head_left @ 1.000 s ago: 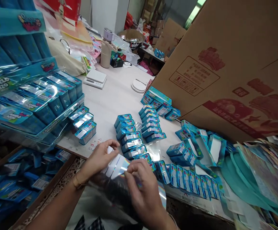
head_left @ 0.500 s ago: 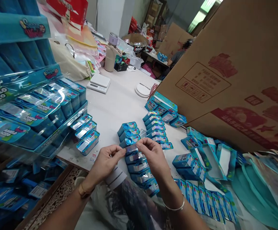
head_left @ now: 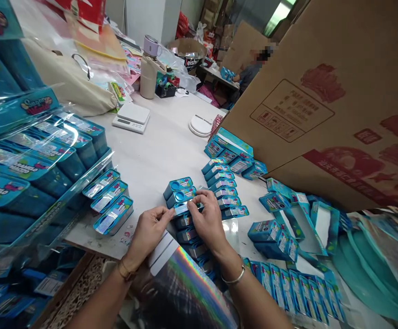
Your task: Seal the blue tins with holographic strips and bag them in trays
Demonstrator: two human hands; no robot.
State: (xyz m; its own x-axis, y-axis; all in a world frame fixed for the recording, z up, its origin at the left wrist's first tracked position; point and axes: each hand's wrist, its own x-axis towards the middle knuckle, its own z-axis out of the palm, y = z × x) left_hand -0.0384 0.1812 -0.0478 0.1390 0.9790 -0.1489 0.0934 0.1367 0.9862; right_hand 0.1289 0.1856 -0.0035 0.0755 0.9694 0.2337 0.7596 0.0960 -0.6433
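My left hand [head_left: 154, 228] pinches one end of a short shiny sticker strip [head_left: 181, 209], and the fingers of my right hand [head_left: 206, 214] are closed at its other end. The strip lies over the top of a small blue candy box in the middle row. Beyond it in that row stand blue candy boxes [head_left: 179, 183] with a round mark on top and no strip. Several boxes nearer me are partly hidden by my right hand. Below my hands a rainbow-shiny sticker sheet [head_left: 192, 278] with a white end lies across my lap.
Three blue boxes [head_left: 113, 214] with strips stand to the left, beside a plastic-wrapped display [head_left: 44, 151] of similar boxes. More rows [head_left: 288, 288] and open trays [head_left: 305, 233] lie right, below a big carton [head_left: 322, 114]. A scale [head_left: 131, 116] and a bottle [head_left: 149, 75] stand farther back.
The strip between my hands has come down onto a box top in the middle row. My right hand has moved slightly left, and more of the shiny sheet shows. The view has shifted a little.
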